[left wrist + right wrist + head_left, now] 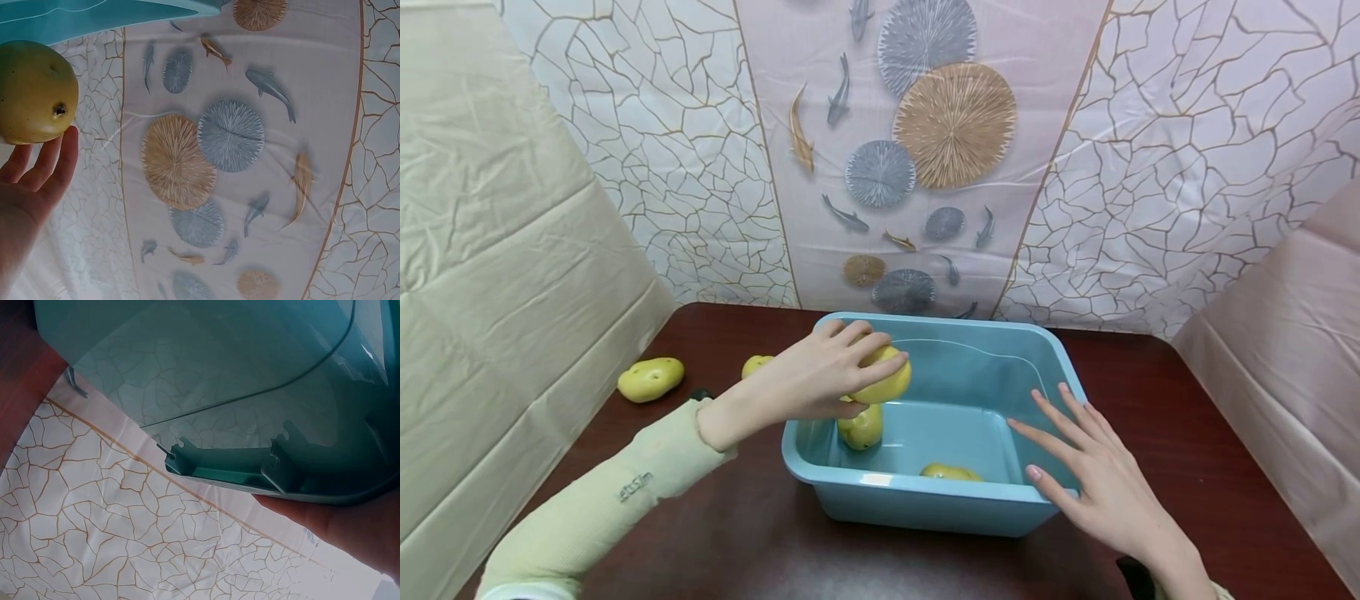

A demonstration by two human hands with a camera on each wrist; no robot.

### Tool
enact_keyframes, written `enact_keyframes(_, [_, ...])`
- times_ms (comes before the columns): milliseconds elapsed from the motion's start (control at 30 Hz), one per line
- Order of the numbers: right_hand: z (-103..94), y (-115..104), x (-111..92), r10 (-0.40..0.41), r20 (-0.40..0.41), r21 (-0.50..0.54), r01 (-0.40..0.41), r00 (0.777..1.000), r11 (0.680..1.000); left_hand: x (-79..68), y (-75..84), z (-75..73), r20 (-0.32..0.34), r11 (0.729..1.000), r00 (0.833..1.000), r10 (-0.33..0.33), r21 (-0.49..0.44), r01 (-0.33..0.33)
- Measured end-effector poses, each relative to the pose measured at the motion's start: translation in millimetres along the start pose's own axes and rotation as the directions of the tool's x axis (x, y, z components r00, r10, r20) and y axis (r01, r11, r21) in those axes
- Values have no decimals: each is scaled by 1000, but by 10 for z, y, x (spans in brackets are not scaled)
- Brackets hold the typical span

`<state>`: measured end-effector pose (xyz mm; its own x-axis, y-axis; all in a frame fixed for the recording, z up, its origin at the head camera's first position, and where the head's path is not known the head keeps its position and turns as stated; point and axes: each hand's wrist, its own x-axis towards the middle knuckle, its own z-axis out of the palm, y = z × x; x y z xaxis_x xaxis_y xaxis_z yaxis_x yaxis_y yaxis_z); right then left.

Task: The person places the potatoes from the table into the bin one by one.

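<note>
My left hand [820, 375] grips a yellow potato [886, 379] above the left side of a blue plastic basin [925, 492]. In the left wrist view the fingers are behind and under that potato [37, 94], which shows a dark pit. Inside the basin one potato [860, 427] lies at the left and another potato [951, 472] lies by the front wall, partly hidden by the rim. With fingers spread, my right hand [1093, 467] is at the basin's right front corner. In the right wrist view the hand [306, 515] is against the basin's rim.
On the dark red-brown table [722, 517], a potato [651, 380] lies at the far left. Another potato [756, 364] is partly hidden behind the left forearm. A patterned cloth [715, 167] hangs behind the table, and plain cloth [497, 275] borders its left side.
</note>
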<state>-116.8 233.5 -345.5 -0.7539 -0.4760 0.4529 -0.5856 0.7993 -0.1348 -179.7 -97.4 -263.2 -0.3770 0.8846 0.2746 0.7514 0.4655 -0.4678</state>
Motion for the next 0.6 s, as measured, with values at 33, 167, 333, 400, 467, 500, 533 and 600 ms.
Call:
enact_keyframes(33, [1, 1, 0, 0, 1, -1, 0, 1000, 1000, 13, -1, 6, 4, 1000, 1000, 4, -2, -4])
enact_keyframes(167, [5, -2, 0, 1, 2, 0, -1, 1000, 1000, 56, -1, 39, 13, 1000, 1000, 25, -12, -25])
enact_keyframes(333, [2, -6, 0, 5, 3, 3, -5, 1000, 1000, 95, 1, 62, 29, 999, 999, 46, -1, -46])
enact_keyframes(400, [-1, -5, 0, 5, 2, 4, -5, 1000, 1000, 107, -1, 70, 35, 999, 998, 51, 4, -51])
enact_keyframes(467, [-4, -4, 1, 7, 1, 3, -7, 1000, 1000, 117, -3, 80, 40, 998, 998, 54, 9, -55])
enact_keyframes(500, [-8, -3, 1, 5, -1, 4, -5, 1000, 1000, 122, -4, 84, 43, 998, 998, 56, 12, -57])
enact_keyframes(533, [-9, -3, 1, 5, -2, 5, -5, 1000, 1000, 127, -5, 90, 45, 998, 997, 57, 13, -58])
enact_keyframes(600, [-12, -3, 1, 3, -4, 8, -2, 1000, 1000, 137, -10, 104, 52, 998, 997, 57, 14, -58])
